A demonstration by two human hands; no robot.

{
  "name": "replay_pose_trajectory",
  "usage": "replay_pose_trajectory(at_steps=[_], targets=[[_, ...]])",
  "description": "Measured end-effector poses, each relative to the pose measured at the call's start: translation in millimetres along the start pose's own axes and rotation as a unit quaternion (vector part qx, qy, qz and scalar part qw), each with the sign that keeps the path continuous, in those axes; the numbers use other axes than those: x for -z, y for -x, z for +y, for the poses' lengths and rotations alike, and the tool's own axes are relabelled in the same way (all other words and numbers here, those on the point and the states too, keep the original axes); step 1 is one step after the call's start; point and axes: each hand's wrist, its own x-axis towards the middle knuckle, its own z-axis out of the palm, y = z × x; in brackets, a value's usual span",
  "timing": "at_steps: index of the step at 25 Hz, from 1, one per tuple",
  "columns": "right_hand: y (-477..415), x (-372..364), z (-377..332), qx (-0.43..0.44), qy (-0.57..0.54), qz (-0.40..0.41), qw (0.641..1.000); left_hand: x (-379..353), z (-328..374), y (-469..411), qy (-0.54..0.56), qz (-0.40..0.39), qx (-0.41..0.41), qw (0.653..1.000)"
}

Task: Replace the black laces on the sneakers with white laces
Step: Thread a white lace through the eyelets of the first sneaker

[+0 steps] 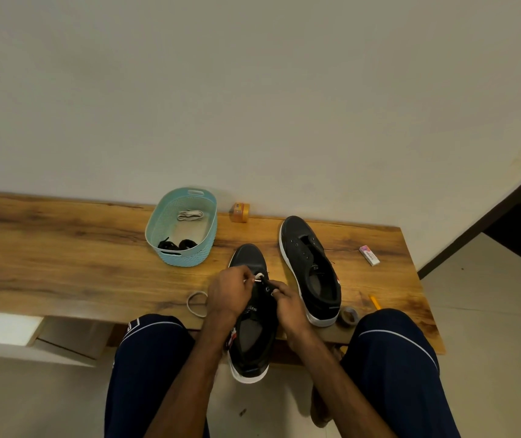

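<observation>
A black sneaker (250,336) with a white sole lies across the front edge of the wooden table (63,257), heel hanging toward me. My left hand (228,294) pinches the tip of a white lace (258,277) at the shoe's lowest eyelets. My right hand (286,303) grips the shoe's right eyelet flap. The rest of that lace (196,303) loops on the table to the left. A second black sneaker (311,270) without laces lies to the right. A teal basket (211,230) holds another white lace (190,215) and black laces (175,245).
An orange tape roll (239,212) stands by the wall behind the basket. An eraser (369,255) and a yellow pencil (374,301) lie at the table's right end, a grey tape roll (348,316) near my right knee. My knees flank the near shoe.
</observation>
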Motion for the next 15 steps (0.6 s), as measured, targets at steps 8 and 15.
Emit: replay_pose_trajectory(at_steps=[8,15], targets=[[0.1,3.4,-2.4,-0.013,-0.041,0.001,0.999,-4.3,4.2,-1.6,-0.044,0.001,-0.027,0.999],[-1.0,1.1,-0.6,0.005,-0.021,-0.007,1.0,-3.9,4.8,-0.6,-0.047,-0.02,-0.036,0.998]])
